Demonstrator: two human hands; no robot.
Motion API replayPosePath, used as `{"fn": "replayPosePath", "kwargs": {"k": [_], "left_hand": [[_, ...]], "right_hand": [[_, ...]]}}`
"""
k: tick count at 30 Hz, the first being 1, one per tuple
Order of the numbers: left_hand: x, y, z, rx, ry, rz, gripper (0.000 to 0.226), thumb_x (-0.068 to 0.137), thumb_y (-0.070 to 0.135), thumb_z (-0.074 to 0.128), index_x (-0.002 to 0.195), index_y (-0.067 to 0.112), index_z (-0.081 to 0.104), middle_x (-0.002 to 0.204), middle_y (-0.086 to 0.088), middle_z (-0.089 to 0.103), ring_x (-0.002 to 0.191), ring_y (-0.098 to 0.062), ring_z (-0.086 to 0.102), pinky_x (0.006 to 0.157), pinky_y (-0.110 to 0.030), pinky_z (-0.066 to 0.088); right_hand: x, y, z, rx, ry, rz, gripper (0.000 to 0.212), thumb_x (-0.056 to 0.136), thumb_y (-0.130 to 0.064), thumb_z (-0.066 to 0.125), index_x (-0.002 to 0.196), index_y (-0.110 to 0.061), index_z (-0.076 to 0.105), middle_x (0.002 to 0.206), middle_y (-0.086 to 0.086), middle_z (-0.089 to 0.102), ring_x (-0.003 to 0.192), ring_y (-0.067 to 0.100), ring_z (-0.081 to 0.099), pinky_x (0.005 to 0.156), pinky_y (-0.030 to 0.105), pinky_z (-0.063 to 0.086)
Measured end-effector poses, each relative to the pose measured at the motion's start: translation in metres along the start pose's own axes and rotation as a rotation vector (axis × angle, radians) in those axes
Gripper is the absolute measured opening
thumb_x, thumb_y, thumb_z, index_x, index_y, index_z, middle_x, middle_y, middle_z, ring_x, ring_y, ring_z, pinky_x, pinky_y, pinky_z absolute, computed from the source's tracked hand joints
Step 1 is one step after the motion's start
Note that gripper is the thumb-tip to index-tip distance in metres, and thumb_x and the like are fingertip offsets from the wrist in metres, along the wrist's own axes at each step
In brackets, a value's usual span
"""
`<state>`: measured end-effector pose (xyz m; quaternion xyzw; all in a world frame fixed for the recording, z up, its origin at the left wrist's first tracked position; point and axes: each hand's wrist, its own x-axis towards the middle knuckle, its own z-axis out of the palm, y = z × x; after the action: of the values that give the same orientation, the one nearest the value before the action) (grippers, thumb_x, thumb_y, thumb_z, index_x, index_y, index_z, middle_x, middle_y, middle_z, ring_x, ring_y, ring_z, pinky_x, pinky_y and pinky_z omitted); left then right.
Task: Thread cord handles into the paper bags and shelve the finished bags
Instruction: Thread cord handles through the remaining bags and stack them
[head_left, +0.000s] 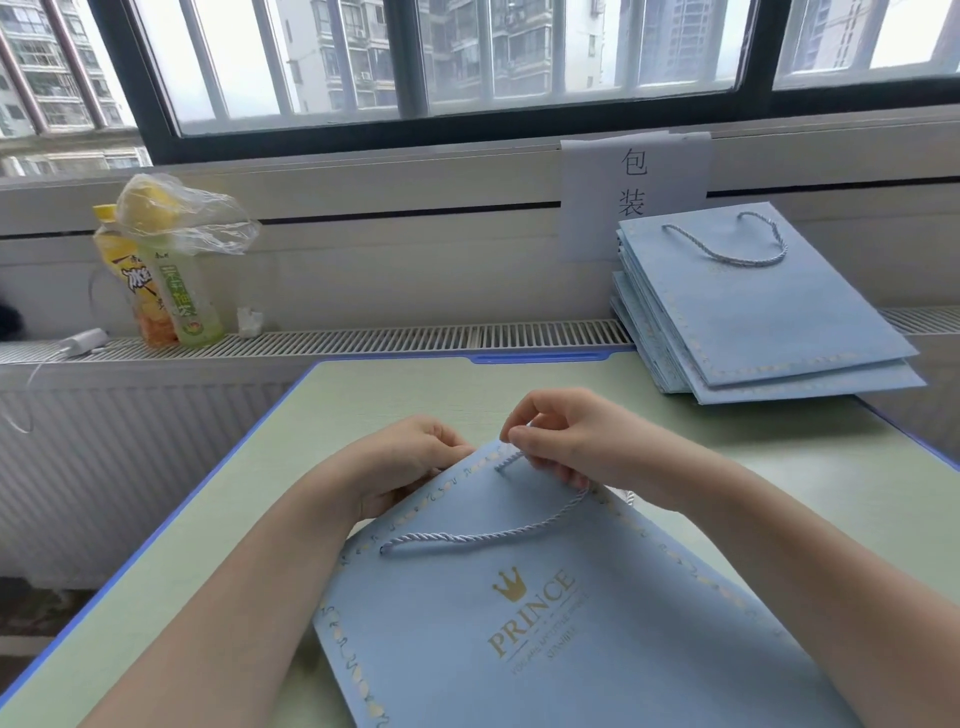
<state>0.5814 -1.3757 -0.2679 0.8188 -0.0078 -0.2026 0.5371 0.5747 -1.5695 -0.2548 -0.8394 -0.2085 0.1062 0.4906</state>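
A flat light-blue paper bag (545, 639) with a gold PRINCE crest lies tilted on the green table (218, 519) in front of me. A pale twisted cord handle (488, 535) runs across its upper part, its left end set in a hole. My right hand (566, 436) pinches the cord's other end just above the bag's top edge. My left hand (410, 462) grips the bag's top left edge, its fingers hidden behind the paper.
A stack of several blue bags (769, 322), the top one with a cord handle, lies at the table's back right. Two drink bottles (161, 280) under a plastic bag stand on the radiator ledge at left. A paper sign (634, 192) hangs below the window.
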Motion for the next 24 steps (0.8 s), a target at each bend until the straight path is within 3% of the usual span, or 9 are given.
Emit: {"fn": "replayPosePath", "kwargs": {"k": [4, 7, 9, 12, 14, 16, 18, 22, 24], "left_hand": [[-0.007, 0.007, 0.002, 0.071, 0.048, 0.098, 0.025, 0.093, 0.033, 0.057, 0.085, 0.009, 0.061, 0.056, 0.006, 0.055, 0.042, -0.005, 0.042, 0.040, -0.015, 0.032], [-0.011, 0.010, 0.000, 0.138, 0.002, 0.212, 0.010, 0.087, 0.020, 0.067, 0.089, 0.010, 0.069, 0.075, 0.000, 0.070, 0.062, -0.009, 0.060, 0.059, -0.018, 0.047], [-0.009, 0.009, -0.002, 0.260, 0.126, 0.266, 0.012, 0.089, 0.020, 0.066, 0.084, 0.010, 0.070, 0.075, 0.000, 0.068, 0.065, -0.007, 0.057, 0.063, -0.020, 0.044], [-0.004, 0.007, -0.008, 0.349, 0.335, 0.348, 0.019, 0.092, 0.021, 0.061, 0.082, 0.006, 0.065, 0.071, 0.001, 0.060, 0.058, -0.006, 0.049, 0.059, -0.020, 0.039], [-0.001, 0.004, -0.015, 0.372, 0.473, 0.395, 0.019, 0.095, 0.022, 0.057, 0.081, 0.010, 0.062, 0.077, 0.001, 0.063, 0.066, -0.009, 0.055, 0.066, -0.026, 0.041], [0.002, 0.001, -0.022, 0.324, 0.578, 0.442, 0.019, 0.096, 0.023, 0.055, 0.082, 0.013, 0.060, 0.083, -0.001, 0.067, 0.080, -0.018, 0.063, 0.073, -0.033, 0.045], [0.005, -0.002, -0.024, 0.284, 0.667, 0.470, 0.021, 0.095, 0.029, 0.055, 0.081, 0.014, 0.057, 0.079, -0.002, 0.068, 0.080, -0.026, 0.063, 0.074, -0.041, 0.047], [0.004, -0.002, -0.028, 0.253, 0.928, 0.542, 0.024, 0.098, 0.022, 0.050, 0.078, 0.008, 0.053, 0.063, -0.003, 0.052, 0.064, -0.025, 0.044, 0.064, -0.036, 0.037], [0.001, 0.000, -0.031, 0.133, 1.019, 0.587, 0.023, 0.099, 0.019, 0.049, 0.078, 0.009, 0.054, 0.063, -0.001, 0.048, 0.062, -0.019, 0.041, 0.062, -0.028, 0.036]], "right_hand": [[0.002, -0.003, -0.007, 0.454, 0.095, 0.008, 0.008, 0.094, -0.014, 0.057, 0.088, -0.010, 0.062, 0.058, -0.004, 0.042, 0.050, 0.008, 0.035, 0.045, 0.017, 0.031], [0.003, -0.005, -0.016, 0.817, 0.283, -0.075, 0.010, 0.094, -0.009, 0.054, 0.087, -0.012, 0.061, 0.059, -0.001, 0.048, 0.050, 0.008, 0.041, 0.044, 0.017, 0.037], [0.002, -0.007, -0.017, 0.925, 0.335, -0.134, 0.015, 0.094, -0.007, 0.052, 0.085, -0.013, 0.061, 0.061, 0.001, 0.053, 0.053, 0.008, 0.047, 0.046, 0.018, 0.042], [-0.001, -0.012, -0.014, 0.988, 0.247, -0.181, 0.015, 0.094, -0.001, 0.049, 0.088, -0.010, 0.060, 0.068, 0.008, 0.058, 0.054, 0.012, 0.054, 0.051, 0.022, 0.049], [-0.006, -0.017, -0.013, 0.989, 0.131, -0.193, 0.012, 0.093, 0.003, 0.047, 0.092, -0.005, 0.057, 0.075, 0.017, 0.064, 0.058, 0.020, 0.061, 0.057, 0.028, 0.055], [-0.009, -0.019, -0.013, 0.939, 0.022, -0.175, 0.010, 0.092, 0.002, 0.047, 0.096, -0.002, 0.055, 0.080, 0.022, 0.066, 0.064, 0.026, 0.066, 0.062, 0.031, 0.057], [-0.010, -0.019, -0.011, 0.832, 0.053, -0.195, 0.010, 0.093, 0.004, 0.046, 0.095, -0.002, 0.055, 0.082, 0.019, 0.068, 0.071, 0.026, 0.068, 0.068, 0.033, 0.058], [-0.003, -0.002, -0.023, -0.217, 0.887, -0.587, 0.018, 0.089, 0.000, 0.046, 0.093, -0.013, 0.058, 0.089, -0.006, 0.061, 0.087, 0.014, 0.059, 0.082, 0.035, 0.049], [-0.003, -0.001, -0.032, -0.365, 1.120, -0.630, 0.021, 0.087, -0.012, 0.047, 0.104, -0.013, 0.057, 0.101, -0.010, 0.053, 0.096, 0.011, 0.048, 0.087, 0.032, 0.040]]}}
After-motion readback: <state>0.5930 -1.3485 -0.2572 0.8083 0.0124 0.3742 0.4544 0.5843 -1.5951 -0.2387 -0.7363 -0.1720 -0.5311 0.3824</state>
